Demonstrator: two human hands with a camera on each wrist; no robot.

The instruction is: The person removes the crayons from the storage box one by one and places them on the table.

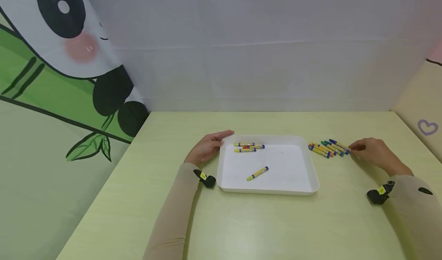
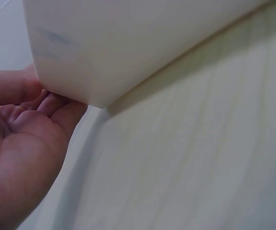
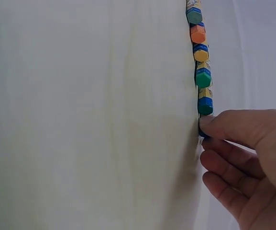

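Observation:
A white tray (image 1: 286,164) lies on the table, with three crayons near its back left and a lone yellow-wrapped crayon (image 1: 257,173) nearer the front. My left hand (image 1: 206,148) holds the tray's back left corner; the left wrist view shows its thumb and fingers around the tray wall (image 2: 94,52). Right of the tray lies a row of several crayons (image 1: 324,149) side by side. With thumb and forefinger, my right hand (image 1: 374,154) pinches the end of the crayon (image 3: 204,132) at the row's right end, which its fingertips partly hide.
The pale wood-look table (image 1: 262,229) ends at a white cloth backdrop (image 1: 262,72). A printed cartoon cloth (image 1: 45,137) stands along the left side, and a cream panel (image 1: 419,98) with a heart borders the right.

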